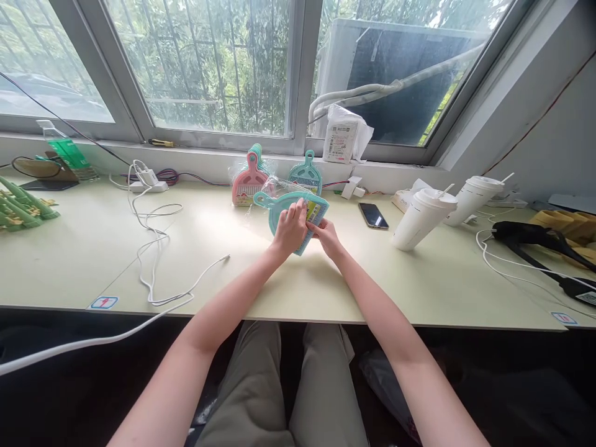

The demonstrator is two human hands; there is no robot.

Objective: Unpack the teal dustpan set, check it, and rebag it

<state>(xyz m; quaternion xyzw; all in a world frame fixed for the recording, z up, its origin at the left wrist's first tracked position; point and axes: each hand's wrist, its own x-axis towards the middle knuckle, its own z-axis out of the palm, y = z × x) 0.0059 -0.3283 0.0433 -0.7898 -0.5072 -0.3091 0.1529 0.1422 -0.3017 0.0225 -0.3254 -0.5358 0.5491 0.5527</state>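
I press my left hand (pixel 291 227) over the face of the turquoise dustpan set (pixel 276 208); whether its fingers pinch anything I cannot tell. My right hand (pixel 326 237) pinches the set's lower right edge. Left of my hands winds a white cable (pixel 153 273); to their right lie a smartphone (pixel 373 216), then lidded cups (pixel 421 220). Directly beyond, a pink dustpan set (pixel 252 183) stands in the way.

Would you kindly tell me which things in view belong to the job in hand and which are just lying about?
Belong, it seems:
- held dustpan
- pink dustpan
- rear teal dustpan

Lying about:
- phone
- cups
- bottle
- cable
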